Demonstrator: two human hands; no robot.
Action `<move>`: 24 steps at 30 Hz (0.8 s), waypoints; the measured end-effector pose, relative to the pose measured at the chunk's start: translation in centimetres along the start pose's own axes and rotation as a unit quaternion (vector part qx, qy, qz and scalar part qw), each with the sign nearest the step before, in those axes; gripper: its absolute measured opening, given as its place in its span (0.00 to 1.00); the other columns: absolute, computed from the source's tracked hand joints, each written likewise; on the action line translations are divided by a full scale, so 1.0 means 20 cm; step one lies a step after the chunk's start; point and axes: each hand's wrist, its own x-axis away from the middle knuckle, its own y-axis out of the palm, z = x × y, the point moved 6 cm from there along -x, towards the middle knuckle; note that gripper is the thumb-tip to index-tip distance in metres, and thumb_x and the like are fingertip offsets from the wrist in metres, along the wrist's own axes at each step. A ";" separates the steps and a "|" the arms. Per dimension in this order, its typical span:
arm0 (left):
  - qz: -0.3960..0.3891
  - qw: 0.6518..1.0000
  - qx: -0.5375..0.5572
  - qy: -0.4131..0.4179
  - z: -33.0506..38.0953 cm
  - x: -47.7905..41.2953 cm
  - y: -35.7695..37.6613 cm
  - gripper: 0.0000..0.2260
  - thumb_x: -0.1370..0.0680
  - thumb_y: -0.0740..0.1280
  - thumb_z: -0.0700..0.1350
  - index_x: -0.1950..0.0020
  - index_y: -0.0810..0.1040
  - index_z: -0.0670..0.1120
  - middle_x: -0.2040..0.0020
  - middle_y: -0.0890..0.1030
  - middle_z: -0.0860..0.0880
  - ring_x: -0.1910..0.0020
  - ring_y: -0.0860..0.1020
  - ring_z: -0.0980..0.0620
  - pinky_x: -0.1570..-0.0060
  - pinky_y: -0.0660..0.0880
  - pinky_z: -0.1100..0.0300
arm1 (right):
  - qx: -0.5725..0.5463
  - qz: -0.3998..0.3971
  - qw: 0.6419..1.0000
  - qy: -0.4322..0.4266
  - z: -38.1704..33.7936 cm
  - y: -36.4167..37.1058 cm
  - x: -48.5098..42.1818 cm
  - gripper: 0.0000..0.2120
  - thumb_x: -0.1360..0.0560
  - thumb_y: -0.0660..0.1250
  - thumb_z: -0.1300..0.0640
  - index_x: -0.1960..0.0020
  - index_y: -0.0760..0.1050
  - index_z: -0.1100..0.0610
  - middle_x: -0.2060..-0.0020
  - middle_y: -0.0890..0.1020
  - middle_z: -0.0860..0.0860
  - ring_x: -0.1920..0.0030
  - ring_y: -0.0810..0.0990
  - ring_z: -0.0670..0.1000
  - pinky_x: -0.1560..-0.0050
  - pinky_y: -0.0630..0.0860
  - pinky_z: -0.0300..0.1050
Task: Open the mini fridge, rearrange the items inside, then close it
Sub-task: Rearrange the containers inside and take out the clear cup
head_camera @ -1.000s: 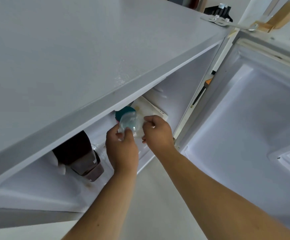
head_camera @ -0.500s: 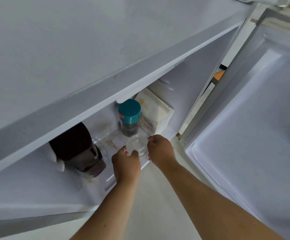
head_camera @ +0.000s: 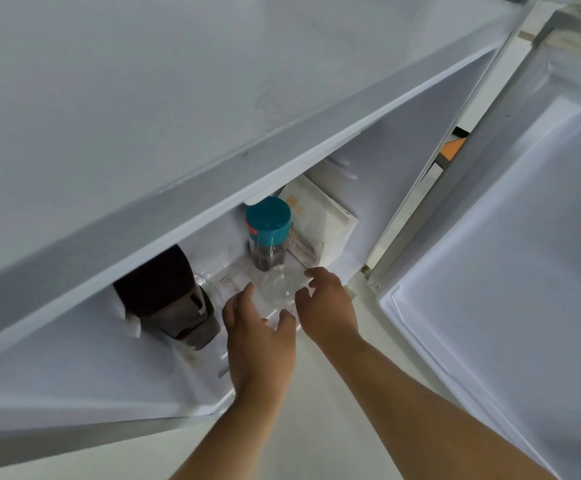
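Observation:
The white mini fridge point(head_camera: 212, 119) stands open, its door point(head_camera: 510, 258) swung out to the right. Inside, a clear glass point(head_camera: 279, 285) stands on the shelf near the front edge. My left hand point(head_camera: 257, 337) and my right hand point(head_camera: 328, 303) flank the glass with fingers spread, apart from it. Behind the glass stands a jar with a teal lid point(head_camera: 268, 233). A white carton point(head_camera: 320, 220) leans in the back right corner. A dark bottle point(head_camera: 167, 303) lies tilted at the left.
A second clear glass point(head_camera: 206, 284) is partly hidden behind the dark bottle. The fridge's top panel overhangs and hides the upper interior. Pale floor point(head_camera: 316, 427) lies below my arms. An orange object point(head_camera: 453, 147) shows through the hinge gap.
Both hands lowered the clear glass from in front of the teal-lidded jar to the shelf's front, then let go and spread their fingers. The camera tilted down.

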 end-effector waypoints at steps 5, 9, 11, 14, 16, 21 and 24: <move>-0.001 1.000 0.006 -0.003 -0.03 0.10 -0.04 0.37 0.23 0.73 0.50 0.19 0.57 0.50 0.17 0.53 0.52 0.26 0.70 0.46 0.36 0.76 0.41 | 0.038 0.005 0.996 -0.078 -0.08 -0.01 0.11 0.18 0.21 0.62 0.54 0.32 0.72 0.45 0.36 0.77 0.46 0.50 0.80 0.49 0.62 0.71 0.40; -0.011 0.998 0.031 -0.054 -0.05 0.03 -0.03 0.36 0.22 0.71 0.49 0.19 0.56 0.51 0.18 0.59 0.45 0.33 0.77 0.48 0.39 0.78 0.47 | 0.020 -0.021 0.995 -0.095 -0.12 -0.01 0.14 0.16 0.21 0.62 0.54 0.35 0.73 0.44 0.38 0.77 0.43 0.56 0.78 0.44 0.64 0.68 0.33; -0.027 0.996 0.057 -0.062 -0.05 -0.03 -0.01 0.33 0.21 0.70 0.47 0.19 0.59 0.49 0.20 0.62 0.44 0.35 0.78 0.49 0.40 0.79 0.49 | 0.011 -0.025 0.994 -0.104 -0.12 -0.02 0.16 0.15 0.21 0.62 0.55 0.36 0.74 0.44 0.40 0.77 0.42 0.56 0.77 0.43 0.63 0.67 0.32; -0.035 0.994 0.078 -0.066 -0.05 -0.09 0.01 0.30 0.22 0.70 0.44 0.21 0.63 0.44 0.23 0.65 0.43 0.34 0.77 0.47 0.39 0.78 0.46 | 0.006 -0.033 0.994 -0.103 -0.11 -0.04 0.18 0.14 0.20 0.62 0.55 0.37 0.75 0.44 0.42 0.78 0.42 0.58 0.76 0.41 0.64 0.65 0.29; -0.033 0.997 0.055 -0.051 -0.04 -0.10 0.00 0.30 0.22 0.70 0.44 0.22 0.63 0.43 0.24 0.67 0.43 0.31 0.75 0.46 0.36 0.77 0.44 | 0.023 -0.033 0.993 -0.115 -0.10 -0.05 0.19 0.14 0.19 0.62 0.55 0.37 0.76 0.44 0.41 0.78 0.42 0.56 0.76 0.42 0.64 0.64 0.28; -0.015 0.998 0.060 0.008 -0.02 0.02 -0.04 0.27 0.21 0.70 0.43 0.23 0.67 0.46 0.25 0.70 0.46 0.31 0.74 0.48 0.37 0.77 0.48 | 0.008 -0.031 0.994 -0.109 -0.07 -0.07 0.20 0.13 0.19 0.62 0.53 0.36 0.74 0.43 0.41 0.78 0.42 0.54 0.79 0.43 0.62 0.69 0.31; -0.011 0.993 0.110 0.034 -0.01 0.10 -0.07 0.23 0.22 0.71 0.40 0.27 0.71 0.50 0.31 0.74 0.51 0.37 0.77 0.61 0.44 0.74 0.67 | -0.061 -0.045 0.995 -0.069 -0.08 -0.08 0.20 0.19 0.20 0.65 0.42 0.30 0.68 0.40 0.40 0.77 0.40 0.51 0.81 0.43 0.53 0.79 0.41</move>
